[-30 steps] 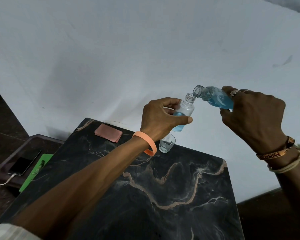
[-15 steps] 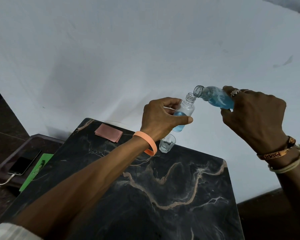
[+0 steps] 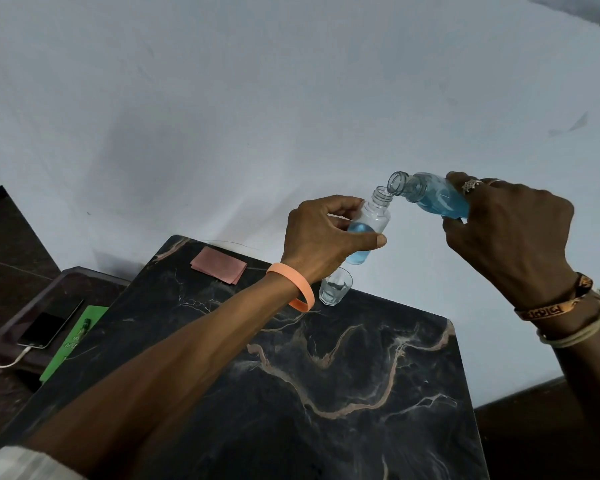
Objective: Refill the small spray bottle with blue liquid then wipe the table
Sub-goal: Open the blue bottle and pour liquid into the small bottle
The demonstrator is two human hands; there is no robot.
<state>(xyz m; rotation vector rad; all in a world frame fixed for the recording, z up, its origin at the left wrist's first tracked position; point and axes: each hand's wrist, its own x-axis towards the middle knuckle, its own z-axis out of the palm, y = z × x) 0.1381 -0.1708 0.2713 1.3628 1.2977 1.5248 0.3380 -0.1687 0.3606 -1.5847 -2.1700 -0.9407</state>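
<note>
My left hand (image 3: 321, 233) grips the small clear spray bottle (image 3: 371, 220), uncapped and held nearly upright above the far edge of the black marble table (image 3: 326, 393). Blue liquid fills about its lower half. My right hand (image 3: 510, 233) holds a larger clear bottle (image 3: 430, 195) of blue liquid, tilted on its side with its open mouth just above the small bottle's neck. A folded pink cloth (image 3: 219, 265) lies flat at the table's far left corner. No spray cap is in view.
A small empty glass (image 3: 335, 285) stands on the table below the small bottle. Left of the table, a lower dark stand holds a phone (image 3: 51, 323) on a white cable and a green packet (image 3: 77, 341). A white wall rises behind.
</note>
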